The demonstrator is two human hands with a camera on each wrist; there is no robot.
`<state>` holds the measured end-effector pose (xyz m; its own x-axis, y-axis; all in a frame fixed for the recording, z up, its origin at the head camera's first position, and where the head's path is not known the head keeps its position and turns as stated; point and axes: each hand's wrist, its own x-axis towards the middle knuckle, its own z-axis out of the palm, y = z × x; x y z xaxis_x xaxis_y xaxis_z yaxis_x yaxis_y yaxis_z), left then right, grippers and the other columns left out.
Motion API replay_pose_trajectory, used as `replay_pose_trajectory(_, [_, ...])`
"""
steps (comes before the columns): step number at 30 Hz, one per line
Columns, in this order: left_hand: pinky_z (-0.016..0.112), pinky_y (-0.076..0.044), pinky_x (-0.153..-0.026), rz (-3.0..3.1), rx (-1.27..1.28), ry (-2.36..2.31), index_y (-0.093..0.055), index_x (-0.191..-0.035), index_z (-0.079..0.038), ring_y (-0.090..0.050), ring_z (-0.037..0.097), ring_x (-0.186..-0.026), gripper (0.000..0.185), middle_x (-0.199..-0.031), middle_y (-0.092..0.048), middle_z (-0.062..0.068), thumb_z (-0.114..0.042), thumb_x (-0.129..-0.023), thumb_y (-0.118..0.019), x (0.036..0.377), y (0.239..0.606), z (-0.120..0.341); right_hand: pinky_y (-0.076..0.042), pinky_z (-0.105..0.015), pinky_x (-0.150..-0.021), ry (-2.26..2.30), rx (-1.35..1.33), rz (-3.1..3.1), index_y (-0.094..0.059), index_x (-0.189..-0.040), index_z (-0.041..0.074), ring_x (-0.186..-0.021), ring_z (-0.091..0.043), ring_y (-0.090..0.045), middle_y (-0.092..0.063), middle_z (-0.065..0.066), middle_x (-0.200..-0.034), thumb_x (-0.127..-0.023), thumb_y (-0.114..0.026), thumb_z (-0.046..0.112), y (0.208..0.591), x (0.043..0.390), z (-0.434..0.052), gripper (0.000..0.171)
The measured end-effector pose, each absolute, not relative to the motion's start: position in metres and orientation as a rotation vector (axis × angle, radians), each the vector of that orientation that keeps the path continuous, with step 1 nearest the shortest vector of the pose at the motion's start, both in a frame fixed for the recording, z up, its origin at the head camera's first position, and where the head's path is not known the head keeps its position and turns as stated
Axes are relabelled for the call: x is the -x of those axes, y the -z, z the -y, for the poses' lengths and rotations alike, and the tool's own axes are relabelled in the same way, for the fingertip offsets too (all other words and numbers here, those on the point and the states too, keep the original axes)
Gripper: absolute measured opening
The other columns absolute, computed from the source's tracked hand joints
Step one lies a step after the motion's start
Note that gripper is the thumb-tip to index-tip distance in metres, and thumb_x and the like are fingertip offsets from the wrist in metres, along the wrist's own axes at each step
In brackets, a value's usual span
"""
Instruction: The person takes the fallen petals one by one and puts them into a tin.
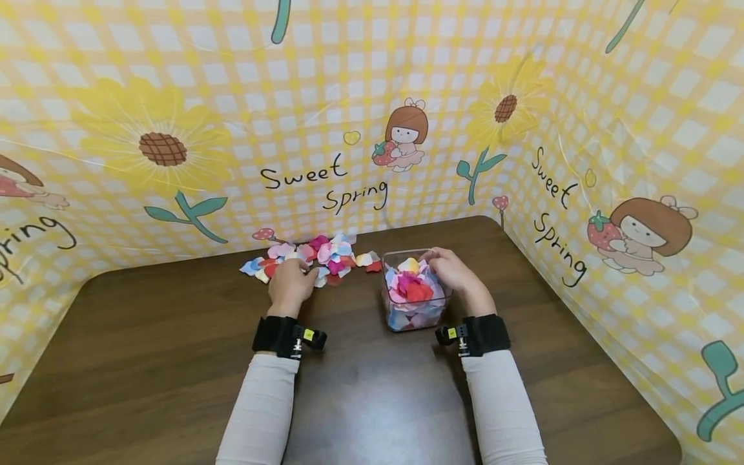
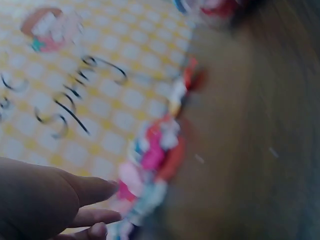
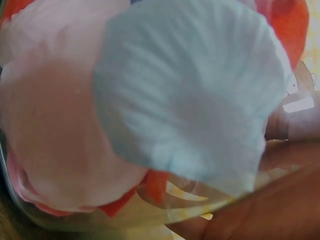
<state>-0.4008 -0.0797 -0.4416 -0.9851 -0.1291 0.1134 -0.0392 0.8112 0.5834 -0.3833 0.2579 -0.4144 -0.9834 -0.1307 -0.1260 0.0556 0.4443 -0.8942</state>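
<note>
Colourful artificial flower petals (image 1: 332, 250) lie in a loose heap by the wall cloth, in pink, red, blue and white. My left hand (image 1: 290, 281) is over the near left side of this heap; in the left wrist view its thumb and fingers (image 2: 97, 192) reach toward the petals with nothing seen between them. To the right stands a clear plastic box (image 1: 391, 316), well filled with similar petals (image 1: 414, 288). At its far right corner my right hand (image 1: 455, 274) grips the box. Close up in the right wrist view, a pale blue petal (image 3: 185, 90) shows through the box wall.
A brown wooden table (image 1: 174, 361) bears everything. Yellow checked cloth (image 1: 244, 116) printed with flowers and girls rises along its back and right edges. A few strays, among them a red petal (image 1: 374, 266), lie between the heap and the box.
</note>
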Motion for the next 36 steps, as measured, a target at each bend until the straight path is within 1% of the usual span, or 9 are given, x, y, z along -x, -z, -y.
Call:
replay_pose_trajectory(6, [0.056, -0.047, -0.089, 2.815, -0.131, 1.004, -0.070, -0.113, 0.001, -0.064, 0.039, -0.104, 0.038, -0.114, -0.070, 0.020, -0.033, -0.097, -0.068, 0.409, 0.463, 0.085, -0.036, -0.050, -0.102, 1.556, 0.078, -2.538, -0.059, -0.126, -0.004, -0.119, -0.035, -0.048, -0.055, -0.021, -0.122, -0.097, -0.038, 0.010, 0.415, 0.385, -0.257, 0.038])
replay_pose_trajectory(10, [0.058, -0.042, -0.093, 2.782, -0.135, 1.034, -0.071, -0.112, -0.002, -0.063, 0.039, -0.104, 0.031, -0.109, -0.070, 0.018, -0.029, -0.097, -0.069, 0.413, 0.470, 0.083, -0.036, -0.047, -0.098, 1.563, 0.093, -2.545, -0.059, -0.126, -0.005, -0.116, -0.035, -0.048, -0.055, -0.022, -0.122, -0.097, -0.038, 0.009, 0.414, 0.384, -0.256, 0.039])
replay_pose_trajectory(15, [0.047, -0.043, -0.081, 2.671, -0.146, 1.112, -0.074, -0.105, -0.005, -0.061, 0.033, -0.089, 0.021, -0.091, -0.067, 0.014, -0.023, -0.097, -0.069, 0.415, 0.471, 0.085, -0.036, -0.047, -0.097, 1.566, 0.098, -2.546, -0.059, -0.125, -0.006, -0.116, -0.036, -0.048, -0.054, -0.022, -0.120, -0.097, -0.038, 0.009, 0.413, 0.383, -0.256, 0.038])
replay_pose_trajectory(19, [0.039, -0.037, -0.067, 2.530, -0.106, 1.138, -0.079, -0.104, -0.004, -0.055, 0.029, -0.075, 0.018, -0.077, -0.060, 0.010, -0.017, -0.095, -0.072, 0.416, 0.463, 0.090, -0.035, -0.048, -0.099, 1.568, 0.089, -2.539, -0.060, -0.125, -0.005, -0.117, -0.035, -0.047, -0.054, -0.021, -0.122, -0.097, -0.038, 0.009, 0.413, 0.383, -0.256, 0.037])
replay_pose_trajectory(24, [0.041, -0.032, -0.070, 2.439, -0.046, 1.090, -0.079, -0.102, -0.001, -0.045, 0.028, -0.063, 0.018, -0.068, -0.050, 0.007, -0.015, -0.095, -0.071, 0.415, 0.450, 0.093, -0.035, -0.046, -0.096, 1.564, 0.109, -2.552, -0.060, -0.125, -0.004, -0.116, -0.035, -0.048, -0.055, -0.020, -0.125, -0.096, -0.038, 0.009, 0.412, 0.383, -0.257, 0.039])
replay_pose_trajectory(26, [0.042, -0.034, -0.071, 2.476, -0.056, 1.085, -0.079, -0.103, -0.002, -0.047, 0.028, -0.064, 0.019, -0.070, -0.052, 0.008, -0.018, -0.095, -0.072, 0.414, 0.447, 0.094, -0.035, -0.046, -0.096, 1.565, 0.112, -2.554, -0.060, -0.125, -0.005, -0.116, -0.035, -0.048, -0.055, -0.021, -0.119, -0.097, -0.038, 0.009, 0.412, 0.383, -0.257, 0.038])
replay_pose_trajectory(29, [0.042, -0.041, -0.073, 2.601, -0.084, 1.077, -0.077, -0.108, -0.002, -0.057, 0.030, -0.074, 0.026, -0.079, -0.062, 0.012, -0.024, -0.093, -0.075, 0.412, 0.448, 0.093, -0.035, -0.048, -0.097, 1.565, 0.099, -2.551, -0.060, -0.125, -0.004, -0.116, -0.035, -0.048, -0.054, -0.021, -0.112, -0.098, -0.038, 0.010, 0.412, 0.382, -0.257, 0.038])
replay_pose_trajectory(31, [0.044, -0.046, -0.072, 2.696, -0.119, 1.061, -0.075, -0.111, -0.002, -0.062, 0.031, -0.084, 0.033, -0.090, -0.068, 0.014, -0.029, -0.092, -0.077, 0.412, 0.451, 0.092, -0.036, -0.049, -0.099, 1.565, 0.095, -2.548, -0.060, -0.125, -0.004, -0.117, -0.035, -0.048, -0.055, -0.021, -0.114, -0.098, -0.038, 0.010, 0.412, 0.383, -0.257, 0.037])
replay_pose_trajectory(36, [0.051, -0.049, -0.083, 2.822, -0.207, 1.012, -0.072, -0.111, -0.003, -0.065, 0.037, -0.099, 0.040, -0.109, -0.071, 0.017, -0.038, -0.091, -0.076, 0.412, 0.462, 0.089, -0.036, -0.049, -0.099, 1.564, 0.100, -2.544, -0.060, -0.125, -0.005, -0.117, -0.035, -0.048, -0.056, -0.021, -0.121, -0.097, -0.038, 0.009, 0.412, 0.382, -0.257, 0.038])
